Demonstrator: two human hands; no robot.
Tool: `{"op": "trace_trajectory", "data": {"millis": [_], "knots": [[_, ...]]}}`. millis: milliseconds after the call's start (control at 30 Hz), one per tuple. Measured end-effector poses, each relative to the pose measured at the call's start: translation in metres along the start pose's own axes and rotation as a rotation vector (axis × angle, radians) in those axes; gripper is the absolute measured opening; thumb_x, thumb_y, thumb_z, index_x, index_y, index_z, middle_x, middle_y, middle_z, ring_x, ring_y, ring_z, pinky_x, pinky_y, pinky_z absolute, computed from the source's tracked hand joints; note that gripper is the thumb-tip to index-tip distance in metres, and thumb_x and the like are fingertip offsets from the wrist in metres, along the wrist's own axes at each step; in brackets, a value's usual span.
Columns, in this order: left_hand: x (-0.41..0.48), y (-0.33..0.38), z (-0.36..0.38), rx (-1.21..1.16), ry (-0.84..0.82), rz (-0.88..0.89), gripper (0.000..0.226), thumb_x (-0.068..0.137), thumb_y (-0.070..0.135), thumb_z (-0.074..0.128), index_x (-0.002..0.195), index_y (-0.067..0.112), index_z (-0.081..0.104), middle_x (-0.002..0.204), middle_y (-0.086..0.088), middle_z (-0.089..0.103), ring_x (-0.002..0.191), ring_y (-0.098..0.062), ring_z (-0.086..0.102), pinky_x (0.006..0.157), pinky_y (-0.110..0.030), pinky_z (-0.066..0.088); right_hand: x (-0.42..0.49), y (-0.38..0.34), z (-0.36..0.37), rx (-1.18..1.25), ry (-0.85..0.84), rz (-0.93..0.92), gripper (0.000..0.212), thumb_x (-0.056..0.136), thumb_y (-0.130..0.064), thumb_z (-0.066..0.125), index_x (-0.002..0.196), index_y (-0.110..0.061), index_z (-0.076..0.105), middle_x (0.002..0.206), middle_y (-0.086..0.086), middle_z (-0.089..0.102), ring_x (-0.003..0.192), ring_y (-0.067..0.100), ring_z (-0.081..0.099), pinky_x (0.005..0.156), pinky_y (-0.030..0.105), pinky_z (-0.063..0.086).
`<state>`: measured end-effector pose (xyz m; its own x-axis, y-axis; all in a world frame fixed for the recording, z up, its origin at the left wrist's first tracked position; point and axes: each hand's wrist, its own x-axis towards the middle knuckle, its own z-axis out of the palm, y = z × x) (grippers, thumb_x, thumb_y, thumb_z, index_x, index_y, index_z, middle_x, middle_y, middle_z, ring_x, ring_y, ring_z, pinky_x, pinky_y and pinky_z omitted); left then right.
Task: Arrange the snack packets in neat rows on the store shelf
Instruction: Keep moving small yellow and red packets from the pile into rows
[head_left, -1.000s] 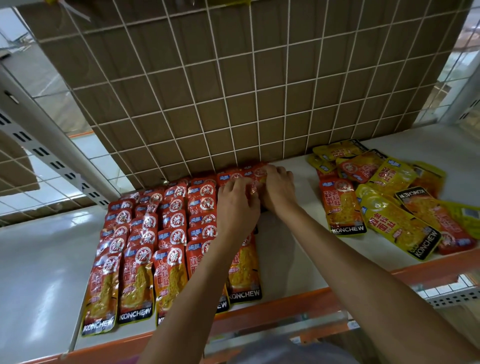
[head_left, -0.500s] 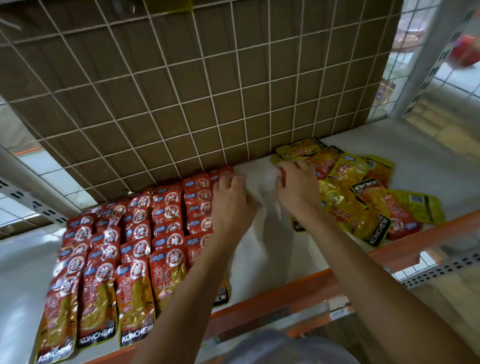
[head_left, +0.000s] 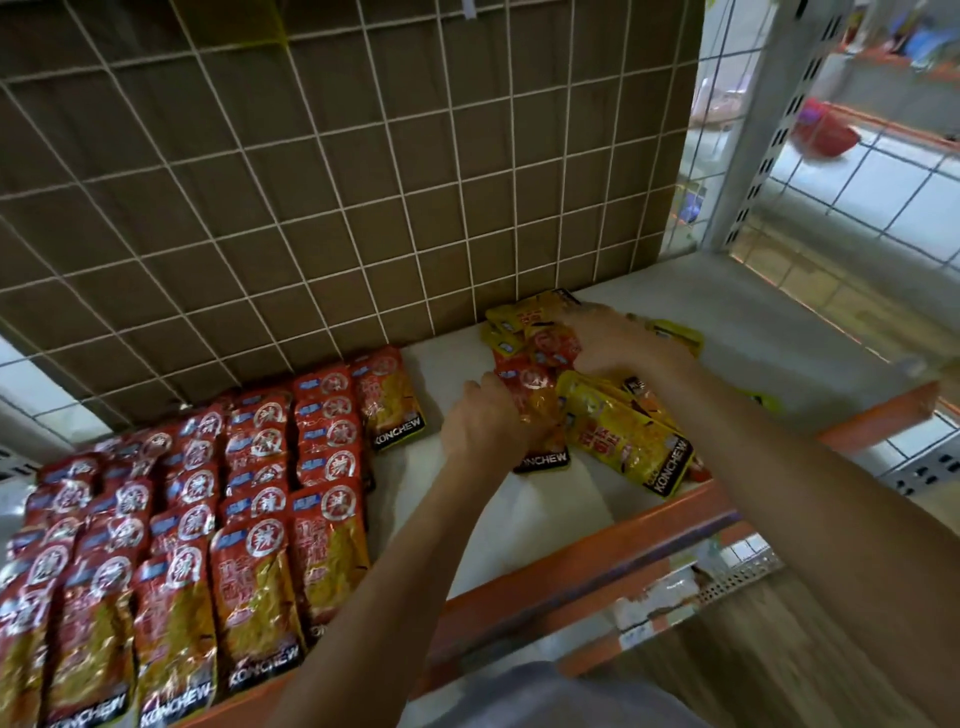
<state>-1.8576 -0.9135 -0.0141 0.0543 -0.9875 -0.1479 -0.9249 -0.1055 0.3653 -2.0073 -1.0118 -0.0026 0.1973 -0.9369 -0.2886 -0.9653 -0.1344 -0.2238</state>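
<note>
Red KONCHEW snack packets (head_left: 249, 499) lie in overlapping rows on the left of the white shelf (head_left: 524, 514). One red packet (head_left: 389, 400) lies alone at the back, right of those rows. A loose pile of yellow and red packets (head_left: 623, 436) sits at the right. My left hand (head_left: 483, 421) grips a red packet (head_left: 537, 410) at the pile's left edge. My right hand (head_left: 613, 343) rests on top of the pile with its fingers curled onto packets at the back; what it holds is hidden.
A white wire grid (head_left: 332, 171) backed by brown cardboard closes the rear of the shelf. An orange rail (head_left: 587, 571) runs along the front edge. A white slotted upright (head_left: 769, 124) stands at the right, with another aisle beyond it.
Both hands have left the red rows and moved right to the loose pile. My left hand has taken hold of a red packet there. The view has swung right.
</note>
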Motion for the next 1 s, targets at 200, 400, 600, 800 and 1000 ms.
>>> {"op": "trace_trajectory", "data": {"millis": [200, 400, 600, 800, 1000], "knots": [[0.003, 0.005, 0.002, -0.097, -0.024, -0.046, 0.072, 0.077, 0.054, 0.068, 0.123, 0.006, 0.04, 0.121, -0.015, 0.058, 0.11, -0.034, 0.056, 0.086, -0.038, 0.044, -0.012, -0.015, -0.008, -0.086, -0.029, 0.024, 0.077, 0.079, -0.028, 0.06, 0.146, -0.029, 0.024, 0.152, 0.01, 0.02, 0.138, 0.035, 0.02, 0.108, 0.061, 0.024], [-0.003, 0.004, 0.002, -0.176, 0.027, -0.063, 0.069, 0.076, 0.047, 0.072, 0.121, 0.006, 0.041, 0.119, -0.014, 0.059, 0.108, -0.034, 0.057, 0.081, -0.037, 0.044, -0.007, -0.016, -0.007, -0.11, 0.126, 0.057, 0.068, 0.078, -0.029, 0.066, 0.139, -0.016, 0.037, 0.142, 0.014, 0.027, 0.133, 0.034, 0.023, 0.105, 0.056, 0.028], [-0.006, 0.001, 0.001, -0.241, 0.079, -0.089, 0.072, 0.075, 0.041, 0.075, 0.127, 0.01, 0.037, 0.119, -0.012, 0.06, 0.107, -0.034, 0.059, 0.082, -0.038, 0.047, -0.013, -0.012, -0.008, -0.155, 0.334, 0.067, 0.055, 0.078, -0.027, 0.07, 0.127, -0.013, 0.05, 0.132, 0.013, 0.038, 0.126, 0.032, 0.03, 0.1, 0.05, 0.033], [-0.002, -0.013, 0.0, -0.457, 0.067, -0.113, 0.057, 0.081, 0.037, 0.07, 0.126, 0.013, 0.045, 0.111, -0.007, 0.064, 0.099, -0.028, 0.062, 0.082, -0.036, 0.051, -0.024, -0.012, -0.008, -0.029, 0.621, 0.017, 0.024, 0.086, -0.017, 0.059, 0.111, -0.015, 0.06, 0.115, 0.01, 0.056, 0.113, 0.03, 0.046, 0.097, 0.042, 0.033], [-0.016, -0.039, -0.019, -0.813, 0.14, -0.152, 0.015, 0.091, 0.022, 0.061, 0.09, 0.008, 0.059, 0.07, 0.0, 0.058, 0.056, -0.008, 0.053, 0.046, -0.016, 0.041, -0.061, -0.049, -0.005, 0.494, 0.718, -0.075, 0.018, 0.093, -0.021, 0.056, 0.106, -0.01, 0.05, 0.098, 0.008, 0.06, 0.091, 0.024, 0.056, 0.073, 0.026, 0.035]]}}
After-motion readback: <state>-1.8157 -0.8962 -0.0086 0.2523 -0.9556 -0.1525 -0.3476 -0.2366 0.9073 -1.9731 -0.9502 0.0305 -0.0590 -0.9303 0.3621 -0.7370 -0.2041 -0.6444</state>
